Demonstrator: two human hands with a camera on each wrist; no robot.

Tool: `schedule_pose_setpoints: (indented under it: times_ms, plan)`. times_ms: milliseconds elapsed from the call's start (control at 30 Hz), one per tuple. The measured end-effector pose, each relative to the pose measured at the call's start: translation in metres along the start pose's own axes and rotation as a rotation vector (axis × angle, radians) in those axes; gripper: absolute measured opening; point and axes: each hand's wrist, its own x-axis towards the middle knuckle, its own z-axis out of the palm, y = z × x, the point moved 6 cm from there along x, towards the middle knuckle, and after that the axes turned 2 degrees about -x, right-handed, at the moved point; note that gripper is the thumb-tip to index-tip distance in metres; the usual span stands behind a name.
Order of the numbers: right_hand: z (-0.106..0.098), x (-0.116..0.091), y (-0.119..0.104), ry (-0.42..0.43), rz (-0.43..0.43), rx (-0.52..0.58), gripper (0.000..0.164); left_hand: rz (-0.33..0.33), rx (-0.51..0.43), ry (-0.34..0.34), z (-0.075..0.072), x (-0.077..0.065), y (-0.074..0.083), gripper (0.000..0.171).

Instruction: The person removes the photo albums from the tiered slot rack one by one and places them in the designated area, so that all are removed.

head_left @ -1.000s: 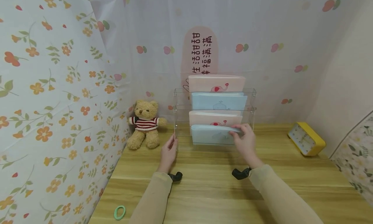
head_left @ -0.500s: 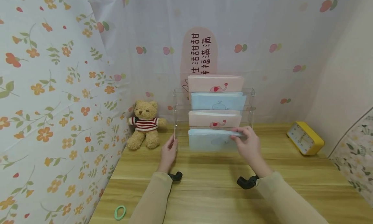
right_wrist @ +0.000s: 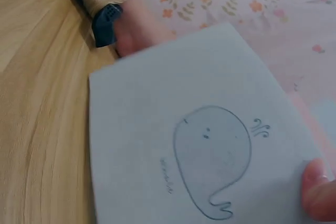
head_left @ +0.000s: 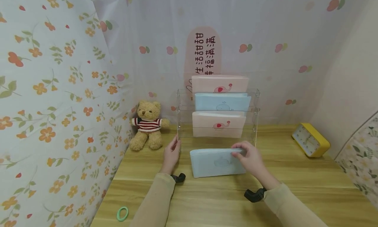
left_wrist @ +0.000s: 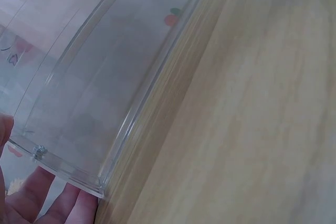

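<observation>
A light-blue notebook point(head_left: 217, 163) with a whale drawing is held upright in front of the clear acrylic rack point(head_left: 256, 122). My right hand point(head_left: 249, 158) pinches its upper right corner; in the right wrist view the thumb point(right_wrist: 317, 195) presses on the whale-side cover point(right_wrist: 136, 119). The fingers behind the cover are hidden there. My left hand point(head_left: 172, 156) grips the lower left side of the rack, thumb and fingers on either side of the clear panel point(left_wrist: 63, 179) in the left wrist view. Behind the held notebook, the rack bears a pink elephant notebook point(head_left: 218, 132), a blue one point(head_left: 222, 100) and another pink one point(head_left: 220, 81).
A teddy bear point(head_left: 147, 127) in a striped shirt sits left of the rack. To the right stands a yellow clock point(head_left: 311, 140). A green ring-shaped band point(head_left: 122, 214) lies on the wooden table point(head_left: 206, 204) at the front left. Patterned cloth hangs behind.
My right hand has drawn the blue whale notebook out of the rack's lowest front tier, down and toward me. The left hand has stayed on the rack's side.
</observation>
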Motion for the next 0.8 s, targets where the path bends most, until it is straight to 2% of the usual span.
schedule_pose_setpoints:
  times_ms: [200, 533, 800]
  plan:
    - [0.005, -0.005, 0.009, -0.088, -0.013, -0.008, 0.019, -0.016, 0.007, -0.002, 0.001, -0.004, 0.002, 0.049]
    - [0.012, -0.009, 0.010, -0.129, -0.174, -0.054, 0.026, -0.016, -0.011, 0.011, 0.000, -0.004, -0.001, 0.048]
    - [0.030, -0.016, 0.028, -0.158, -0.175, -0.059, 0.027, -0.054, -0.006, 0.008, 0.002, -0.003, -0.001, 0.047]
